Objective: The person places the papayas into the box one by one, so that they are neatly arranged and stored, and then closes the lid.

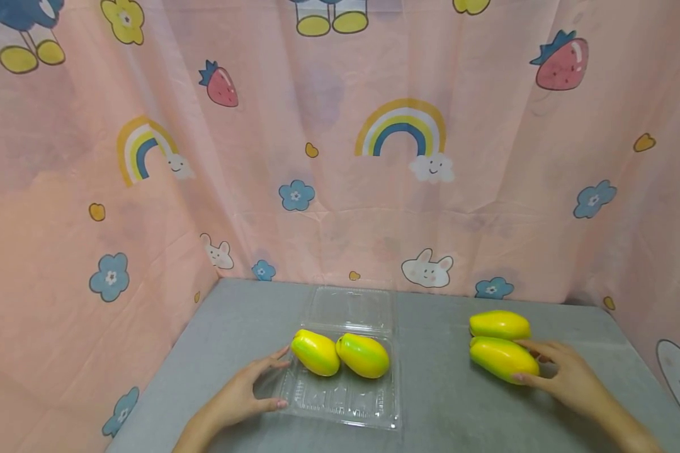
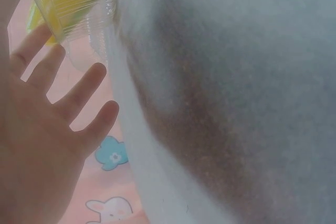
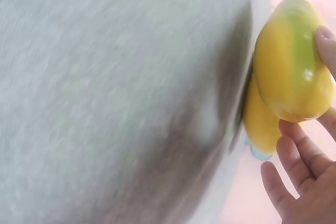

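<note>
A clear plastic clamshell box (image 1: 340, 402) lies with its lid folded back. Two yellow-green papayas sit side by side in its tray, one left (image 1: 315, 353) and one right (image 1: 363, 356). At the tray's left edge is my left hand (image 1: 240, 390), fingers spread and fairly straight; its fingertips touch or nearly touch the rim. On the right, my right hand (image 1: 566, 374) grips a papaya (image 1: 503, 359) between thumb and fingers at its right end. In the right wrist view the thumb presses on the papaya's side (image 3: 291, 66). Another papaya (image 1: 500, 324) lies just behind it.
The grey table (image 1: 430, 377) carries everything. A pink patterned curtain (image 1: 340, 233) closes off its back and both sides. The box's transparent lid (image 1: 348, 309) lies flat toward the curtain.
</note>
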The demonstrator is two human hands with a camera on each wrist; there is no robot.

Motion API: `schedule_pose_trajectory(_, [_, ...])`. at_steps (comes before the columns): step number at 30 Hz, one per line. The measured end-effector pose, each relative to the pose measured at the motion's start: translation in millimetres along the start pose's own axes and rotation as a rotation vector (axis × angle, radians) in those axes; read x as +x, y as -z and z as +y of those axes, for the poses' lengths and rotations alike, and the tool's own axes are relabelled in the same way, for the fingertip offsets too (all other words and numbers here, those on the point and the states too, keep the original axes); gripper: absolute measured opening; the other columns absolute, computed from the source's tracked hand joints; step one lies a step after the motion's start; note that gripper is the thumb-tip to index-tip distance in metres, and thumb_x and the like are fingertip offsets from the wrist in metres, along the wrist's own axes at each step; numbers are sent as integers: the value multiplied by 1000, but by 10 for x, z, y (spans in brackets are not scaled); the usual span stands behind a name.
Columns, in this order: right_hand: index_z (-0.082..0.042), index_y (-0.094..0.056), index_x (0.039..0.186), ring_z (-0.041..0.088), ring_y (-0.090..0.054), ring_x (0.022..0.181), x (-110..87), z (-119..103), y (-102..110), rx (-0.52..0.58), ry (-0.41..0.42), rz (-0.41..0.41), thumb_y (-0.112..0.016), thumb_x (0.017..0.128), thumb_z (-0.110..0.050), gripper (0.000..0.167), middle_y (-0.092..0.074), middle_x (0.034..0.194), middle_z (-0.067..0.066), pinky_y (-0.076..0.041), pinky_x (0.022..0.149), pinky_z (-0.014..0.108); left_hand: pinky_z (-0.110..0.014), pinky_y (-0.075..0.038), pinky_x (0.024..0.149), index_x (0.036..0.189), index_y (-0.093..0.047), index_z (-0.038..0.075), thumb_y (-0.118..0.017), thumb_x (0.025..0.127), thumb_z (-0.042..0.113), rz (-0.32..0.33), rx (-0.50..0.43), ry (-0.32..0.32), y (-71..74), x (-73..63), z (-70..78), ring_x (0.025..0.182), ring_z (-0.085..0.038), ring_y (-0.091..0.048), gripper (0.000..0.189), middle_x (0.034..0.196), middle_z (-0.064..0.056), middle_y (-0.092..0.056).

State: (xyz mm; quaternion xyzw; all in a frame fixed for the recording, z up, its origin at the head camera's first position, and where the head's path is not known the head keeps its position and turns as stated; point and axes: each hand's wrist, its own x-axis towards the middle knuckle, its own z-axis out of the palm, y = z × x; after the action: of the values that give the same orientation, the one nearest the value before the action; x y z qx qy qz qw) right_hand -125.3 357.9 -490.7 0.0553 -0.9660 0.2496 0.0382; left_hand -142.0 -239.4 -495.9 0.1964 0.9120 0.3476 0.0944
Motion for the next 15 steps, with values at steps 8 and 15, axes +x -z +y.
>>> schedule_pose_trajectory(8, [-7, -65, 128, 29, -62, 94, 46, -207, -28, -4, 77, 66, -84, 73, -48, 71, -65, 117, 20, -54, 73, 53, -65, -32, 116, 139, -55, 26, -80, 74, 55, 0, 7, 5, 2, -1, 10, 147, -33, -38, 76, 162, 8, -34])
schedule_pose_trajectory(15, [-11, -68, 124, 25, -61, 91, 76, -372, -61, -10, 126, 132, -87, 69, -47, 69, -69, 111, 9, -52, 75, 45, -65, -32, 115, 139, -55, 25, -79, 73, 57, 0, 9, -1, 4, -1, 15, 146, -33, -38, 76, 162, 7, -34])
